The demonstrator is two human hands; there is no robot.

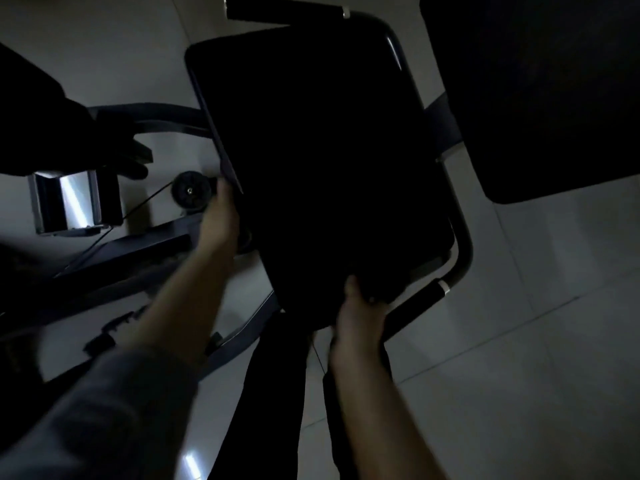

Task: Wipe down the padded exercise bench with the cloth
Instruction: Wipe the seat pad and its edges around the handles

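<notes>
The black padded bench seat [322, 150] fills the middle of the dim view, tilted and ringed by a metal tube frame [462, 244]. My left hand [221, 216] holds the pad's left edge, fingers curled around it. My right hand [360, 317] is at the pad's near edge, closed on something dark [377, 289] that looks like the cloth; the light is too low to be sure. Both forearms reach up from the bottom of the view.
A second black pad [540, 91] stands at the upper right. On the left are a pulley wheel [192, 192] with a cable, a shiny metal block [74, 202] and dark frame bars [114, 258]. A foam-covered handle [419, 303] juts out near my right hand. Pale floor tiles [519, 358] lie below.
</notes>
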